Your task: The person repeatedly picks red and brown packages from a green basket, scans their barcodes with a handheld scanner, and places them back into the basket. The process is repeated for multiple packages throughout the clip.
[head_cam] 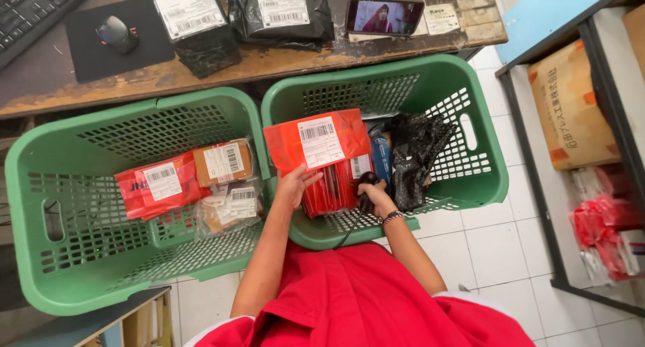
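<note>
My left hand (293,184) holds up a red parcel (316,140) with a white barcode label, over the near edge of the right green basket (470,186). My right hand (377,198) grips a black handheld scanner (367,186) with a cable hanging down, just right of the parcel. Under the parcel, inside the right basket, lie more red parcels (332,189), a blue packet (381,155) and a black bag (413,155). The left green basket (40,253) holds a red parcel (158,184), a brown parcel (223,162) and a clear-wrapped one (230,209).
A worn wooden desk (60,78) at the top carries black bagged parcels (279,11), a phone (384,16), a mouse (115,32) on a pad and a keyboard (33,8). A metal shelf (605,92) on the right holds a cardboard box (571,105) and red packets (605,233).
</note>
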